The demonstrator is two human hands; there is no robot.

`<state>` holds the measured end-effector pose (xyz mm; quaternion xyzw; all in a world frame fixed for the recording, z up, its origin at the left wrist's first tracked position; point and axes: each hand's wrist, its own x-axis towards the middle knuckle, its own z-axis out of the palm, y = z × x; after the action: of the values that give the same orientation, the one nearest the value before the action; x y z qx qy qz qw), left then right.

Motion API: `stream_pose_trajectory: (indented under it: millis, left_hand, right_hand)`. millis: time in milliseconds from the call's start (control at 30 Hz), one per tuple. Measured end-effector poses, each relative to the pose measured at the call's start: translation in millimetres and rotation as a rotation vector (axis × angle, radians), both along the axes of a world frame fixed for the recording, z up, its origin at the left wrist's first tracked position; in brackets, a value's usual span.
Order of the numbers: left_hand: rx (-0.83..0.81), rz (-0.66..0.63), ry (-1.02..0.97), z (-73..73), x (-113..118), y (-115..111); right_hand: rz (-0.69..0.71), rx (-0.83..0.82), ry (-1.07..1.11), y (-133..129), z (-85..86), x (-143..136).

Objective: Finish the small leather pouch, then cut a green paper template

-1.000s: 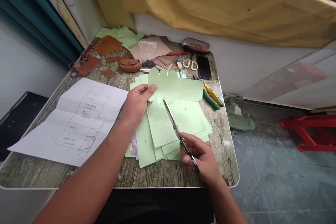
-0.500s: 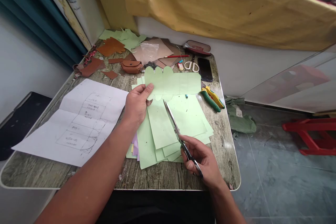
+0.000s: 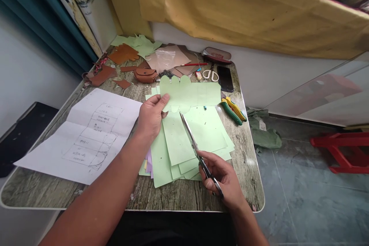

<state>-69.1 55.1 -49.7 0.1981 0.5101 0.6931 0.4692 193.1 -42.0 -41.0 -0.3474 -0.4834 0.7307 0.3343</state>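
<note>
1. Two hands are busy: the left hand (image 3: 151,117) pinches a scalloped green cutout (image 3: 196,94) at its left end, thumb on the upper face.
2. The cutout is held over the far part of a loose stack of green sheets (image 3: 198,134) in the middle of the bench (image 3: 161,200).
3. The right hand (image 3: 221,175) grasps long scissors (image 3: 188,130) by the handles, blades pointing far and left; the tips are just beside the cutout's near edge, though I cannot tell whether they touch it.
4. Left of the stack lies a creased white paper (image 3: 83,123) bearing a line drawing.
5. On the right are yellow-and-green pliers (image 3: 232,110), with a dark phone (image 3: 225,78) and white-handled scissors (image 3: 211,75) farther off.
6. A small brown pouch (image 3: 145,75) sits on the far left.
</note>
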Motion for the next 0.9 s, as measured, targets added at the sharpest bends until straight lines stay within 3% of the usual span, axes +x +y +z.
stream_pose_trajectory:
  millis: [233,467,633,800,900]
  left_hand:
    - [-0.011,0.036,-0.054,3.5,1.5,0.5]
    - [-0.007,0.016,-0.318,17.7,-0.6,-4.0]
    - [-0.004,0.013,-0.460,23.0,11.0,-9.1]
    - [0.051,-0.154,-0.523,23.9,28.0,-16.3]
    - [0.004,-0.226,-0.481,24.9,34.4,-22.1]
  right_hand:
    - [-0.005,-0.007,-0.024,0.6,0.0,-0.4]
    - [-0.042,0.035,0.056,1.5,-4.3,-2.6]
    - [-0.085,0.043,0.056,4.3,-6.2,-5.4]
    - [-0.204,0.022,0.014,4.5,-7.7,-8.5]
    - [-0.276,0.007,-0.033,4.2,-7.3,-11.6]
